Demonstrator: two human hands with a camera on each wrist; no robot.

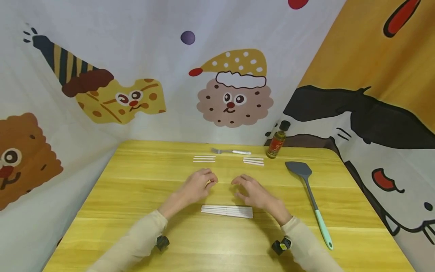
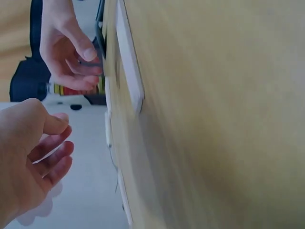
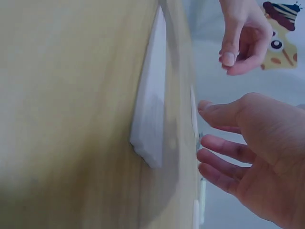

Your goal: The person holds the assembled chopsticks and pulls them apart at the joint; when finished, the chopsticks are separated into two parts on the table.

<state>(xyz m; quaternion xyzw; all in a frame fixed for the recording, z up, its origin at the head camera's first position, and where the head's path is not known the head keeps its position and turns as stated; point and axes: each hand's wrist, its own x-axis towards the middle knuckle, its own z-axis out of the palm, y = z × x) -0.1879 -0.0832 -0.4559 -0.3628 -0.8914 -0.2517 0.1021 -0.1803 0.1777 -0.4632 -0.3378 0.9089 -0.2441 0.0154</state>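
Clock reference: midpoint between the hands, head view, far table edge at 12. Nearest the camera are the left sleeve [image 1: 136, 234] at 8 o'clock and the right sleeve [image 1: 307, 240] at 4 o'clock, both pale, each with a black wrist camera ( [image 1: 162, 242], [image 1: 281, 245]) at the cuff.

Left hand [image 1: 197, 185], 9 o'clock: fingers loosely curled, thumb near forefinger, nothing held. Right hand [image 1: 253, 192], 3 o'clock: fingers relaxed and slightly spread, nothing held. Both are raised above the table [image 1: 136, 192], apart from each other.

Bundle of white sticks [image 1: 227, 211]: flat on the table at 6 o'clock, between the forearms, sticks side by side.

Left set [image 1: 204, 161]: three white sticks, spaced apart, 11 o'clock. Right set [image 1: 253, 158]: four white sticks, close together, 2 o'clock.

Fork [image 1: 222, 151]: 12 o'clock, tines toward 9, pale handle.

Bottle [image 1: 276, 144]: upright beyond the right set, black cap, red label; print too small to read.

Spatula [image 1: 310, 191]: 3 o'clock, grey blade at the far end, mint handle.

Backdrop [image 1: 136, 37]: printed cartoon food figures in hats.
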